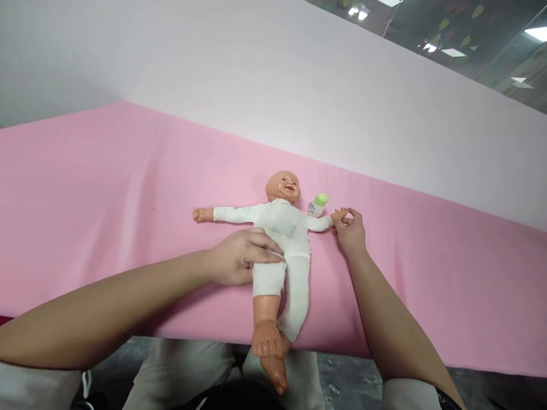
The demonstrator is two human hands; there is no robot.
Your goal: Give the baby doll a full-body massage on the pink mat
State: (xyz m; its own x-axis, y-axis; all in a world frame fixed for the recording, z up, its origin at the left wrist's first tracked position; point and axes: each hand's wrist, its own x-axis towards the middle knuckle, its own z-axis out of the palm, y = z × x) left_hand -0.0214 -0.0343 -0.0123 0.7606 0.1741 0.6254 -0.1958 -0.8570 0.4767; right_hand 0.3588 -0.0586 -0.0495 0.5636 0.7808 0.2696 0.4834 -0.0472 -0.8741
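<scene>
A baby doll [294, 245] with a white cloth body lies on its back on the pink cloth, its plastic feet hanging past the near edge. My left hand [241, 256] rests on the doll's hip and upper thigh, fingers stretched out over the white cloth. At the doll's arm on the right, my right hand [351, 232] pinches the small plastic hand between thumb and fingers. Beside the doll's head lies a small white bottle [317, 205] with a green cap, tilted, close to that arm. The doll's other arm reaches out to the left, untouched.
The pink cloth [106, 188] covers a long surface. A white wall or panel [239, 74] stands behind it, with a dark glass pane [453, 40] showing light reflections at upper right. My legs [179, 370] are under the near edge.
</scene>
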